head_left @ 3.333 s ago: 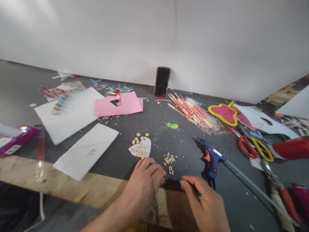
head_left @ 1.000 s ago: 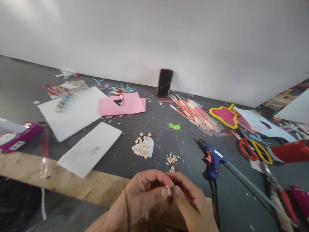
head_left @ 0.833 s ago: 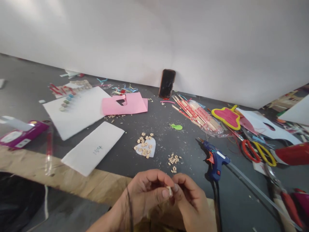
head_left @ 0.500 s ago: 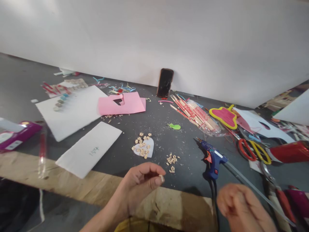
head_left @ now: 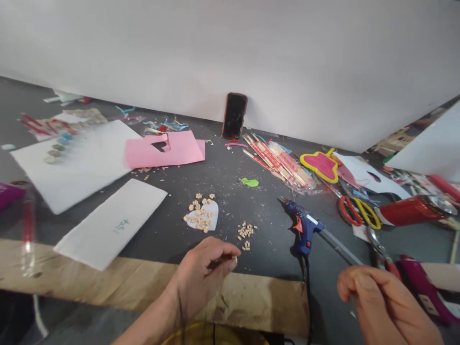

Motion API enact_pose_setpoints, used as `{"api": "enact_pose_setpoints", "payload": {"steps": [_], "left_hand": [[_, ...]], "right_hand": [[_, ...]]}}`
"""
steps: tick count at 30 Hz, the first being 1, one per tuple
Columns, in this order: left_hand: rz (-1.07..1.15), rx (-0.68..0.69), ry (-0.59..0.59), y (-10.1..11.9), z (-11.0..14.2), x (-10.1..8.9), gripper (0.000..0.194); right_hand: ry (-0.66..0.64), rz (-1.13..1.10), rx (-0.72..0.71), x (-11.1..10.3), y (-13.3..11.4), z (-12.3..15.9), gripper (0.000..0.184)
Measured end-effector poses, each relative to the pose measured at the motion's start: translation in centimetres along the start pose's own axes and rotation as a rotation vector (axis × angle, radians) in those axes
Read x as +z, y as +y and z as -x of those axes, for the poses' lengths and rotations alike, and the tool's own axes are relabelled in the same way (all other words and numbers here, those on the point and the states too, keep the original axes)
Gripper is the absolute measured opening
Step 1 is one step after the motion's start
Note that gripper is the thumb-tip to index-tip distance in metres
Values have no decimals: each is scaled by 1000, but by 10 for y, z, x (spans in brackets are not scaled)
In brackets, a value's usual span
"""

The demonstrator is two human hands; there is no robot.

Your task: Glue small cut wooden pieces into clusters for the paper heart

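My left hand (head_left: 206, 266) is closed in a pinch on a small pale wooden piece (head_left: 235, 259), mostly covered by the fingertips. It hovers above the table's front edge, just left of a pile of short wooden pieces (head_left: 246, 230). Beyond it lies a white paper heart (head_left: 212, 211) with several little flower-shaped wooden clusters (head_left: 203, 220) on and around it. At the lower right, my right hand (head_left: 386, 302) has thumb and fingers pressed together; whatever they hold, if anything, is hidden. A blue glue gun (head_left: 305, 227) with a clear glue stick lies between the hands.
White foam pieces (head_left: 111, 225) and a pink sheet (head_left: 179, 153) lie left. A phone (head_left: 234, 116) leans on the wall. Wrapped sticks (head_left: 278, 160), scissors (head_left: 362, 213) and a red can (head_left: 413, 210) lie right. The glue gun's cord (head_left: 306, 273) hangs over the front edge.
The view has turned right, so table items sit farther left. My right hand has moved right, away from the glue gun. My left hand still pinches its wooden piece.
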State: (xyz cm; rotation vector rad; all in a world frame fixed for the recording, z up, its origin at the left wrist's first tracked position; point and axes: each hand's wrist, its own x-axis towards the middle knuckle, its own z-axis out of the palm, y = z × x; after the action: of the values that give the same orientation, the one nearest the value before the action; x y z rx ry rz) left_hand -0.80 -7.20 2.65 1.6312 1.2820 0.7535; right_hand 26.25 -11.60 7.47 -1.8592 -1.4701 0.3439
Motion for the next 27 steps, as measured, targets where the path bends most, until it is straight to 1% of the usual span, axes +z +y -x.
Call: {"api": "enact_pose_setpoints", "payload": {"steps": [1,3,5,6,8,10,13,16,18,20,21,23,25,26,27], "left_hand": [[-36,30,-7,0,0,2,16],[-95,92,-9,-1,0,4,17],[-147,146,-2,-4,0,6,17],[-176,168,5,-5,0,7,17],[-240,212,22,-9,-1,9,18],[-312,265,41,-12,-2,10,19],[-413,339,71,-14,-4,12,22],[-504,359,80,-13,-6,14,23],[-538,356,70,-12,-7,14,23],[-546,350,56,-11,-7,15,23],[-547,345,51,-11,-7,15,23],[-554,326,48,-10,-7,15,24],[-554,321,46,-10,-7,13,24],[-547,321,48,-10,-7,12,25],[-534,324,55,-10,-7,10,26]], "right_hand": [[-26,60,-58,-2,0,-3,23],[-106,157,-221,-3,7,-6,17],[-166,253,-374,0,21,-5,17],[-182,309,-423,3,28,-2,19],[-208,422,-477,10,39,4,24],[-225,521,-499,17,44,10,28],[-209,656,-541,21,41,15,31],[-215,761,-587,23,36,17,24],[-247,803,-592,27,36,17,19],[-271,817,-569,31,39,18,17],[-282,793,-544,33,40,17,17],[-295,669,-478,31,43,16,18],[-246,512,-400,21,49,12,16],[-203,461,-348,13,53,9,16],[-129,448,-290,4,58,7,16]]}}
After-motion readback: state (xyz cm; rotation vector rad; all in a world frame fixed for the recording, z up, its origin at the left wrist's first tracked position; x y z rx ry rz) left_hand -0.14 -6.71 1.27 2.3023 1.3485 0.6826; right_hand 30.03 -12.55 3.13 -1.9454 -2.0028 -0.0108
